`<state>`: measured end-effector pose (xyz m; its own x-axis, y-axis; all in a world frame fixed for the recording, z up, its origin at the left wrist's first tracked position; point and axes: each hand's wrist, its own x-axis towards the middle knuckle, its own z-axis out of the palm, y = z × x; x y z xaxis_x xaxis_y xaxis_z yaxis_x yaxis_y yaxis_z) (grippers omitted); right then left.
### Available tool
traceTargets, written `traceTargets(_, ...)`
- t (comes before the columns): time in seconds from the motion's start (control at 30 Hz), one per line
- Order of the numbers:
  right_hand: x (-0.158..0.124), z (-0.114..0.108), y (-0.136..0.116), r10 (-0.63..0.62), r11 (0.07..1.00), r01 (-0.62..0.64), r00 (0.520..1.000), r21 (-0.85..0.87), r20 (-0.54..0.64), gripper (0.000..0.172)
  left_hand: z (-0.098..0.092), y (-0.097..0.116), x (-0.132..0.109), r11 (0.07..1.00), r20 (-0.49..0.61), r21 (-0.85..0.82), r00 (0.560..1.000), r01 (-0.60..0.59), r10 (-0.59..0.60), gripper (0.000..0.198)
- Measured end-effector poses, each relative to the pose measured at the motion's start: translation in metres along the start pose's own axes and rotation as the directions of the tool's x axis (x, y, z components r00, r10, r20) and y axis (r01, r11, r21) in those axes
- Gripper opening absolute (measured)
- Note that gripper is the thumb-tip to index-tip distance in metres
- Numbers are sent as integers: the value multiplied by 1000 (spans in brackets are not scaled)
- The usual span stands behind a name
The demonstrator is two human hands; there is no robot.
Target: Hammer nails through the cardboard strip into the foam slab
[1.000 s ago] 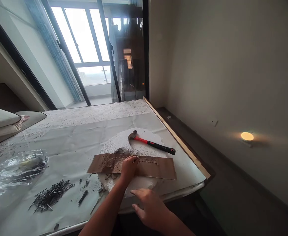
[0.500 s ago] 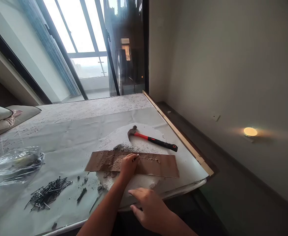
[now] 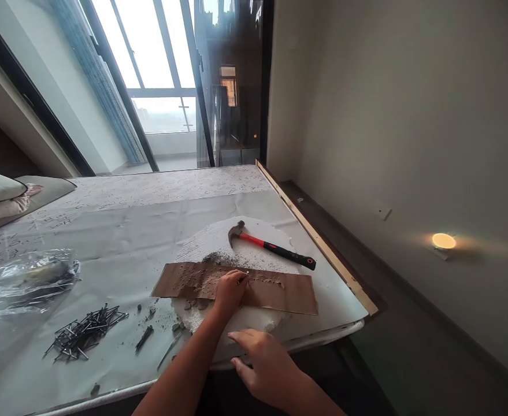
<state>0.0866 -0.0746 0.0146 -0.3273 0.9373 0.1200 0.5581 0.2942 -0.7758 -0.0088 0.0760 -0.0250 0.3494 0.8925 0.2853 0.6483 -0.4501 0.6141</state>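
Note:
My left hand (image 3: 229,289) rests on a long brown board (image 3: 280,294) and its fingers are pinched together on a small nail at the board's middle. The board lies across a round white foam slab (image 3: 219,240) and is dotted with small holes and nail heads. My right hand (image 3: 262,364) lies near the slab's front edge, fingers stretched out to the left and holding nothing. A claw hammer (image 3: 271,247) with a red and black handle lies on the foam just behind the board, within reach of neither hand's fingers.
A heap of dark nails (image 3: 82,334) lies on the paper-covered table (image 3: 119,231) at the left, with loose nails and grit beside it. A clear plastic bag (image 3: 19,286) sits further left. A wooden strip (image 3: 318,237) edges the table's right side; a wall stands beyond.
The view has shifted slightly. My left hand stays pinched at the same spot on the board and my right hand has barely moved.

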Motion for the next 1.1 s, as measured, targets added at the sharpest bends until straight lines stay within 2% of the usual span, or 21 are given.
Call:
traceTargets(0.5,1,1,3,25,999,-26,1000,-37,-1,42,5,-3,-5,1000,3,29,1000,-9,9,16)
traceTargets(0.7,-2,1,-3,4,1000,-4,998,-6,-56,40,7,-7,-5,998,11,56,1000,-17,17,16)
traceTargets(0.8,0,-21,5,-20,1000,23,985,11,-169,32,9,-9,-6,994,40,95,998,-53,49,17)
traceTargets(0.87,10,-47,23,-14,997,-7,961,-76,-276,29,11,-10,-7,990,53,113,995,-88,82,18)
traceTargets(0.9,19,-62,35,26,981,-93,934,-172,-357,30,11,-10,-7,989,52,115,994,-97,91,18)
traceTargets(0.93,30,-76,48,97,925,-238,901,-296,-423,32,10,-10,-8,989,47,113,995,-98,93,18)
traceTargets(0.97,41,-90,62,167,825,-361,891,-434,-423,33,9,-9,-8,990,40,110,995,-90,86,18)
traceTargets(1.03,64,-109,86,211,760,-402,896,-511,-391,34,7,-8,-9,991,35,106,997,-77,73,17)
traceTargets(1.1,84,-117,104,244,705,-412,905,-577,-349,30,3,-7,-11,992,32,108,997,-71,68,16)
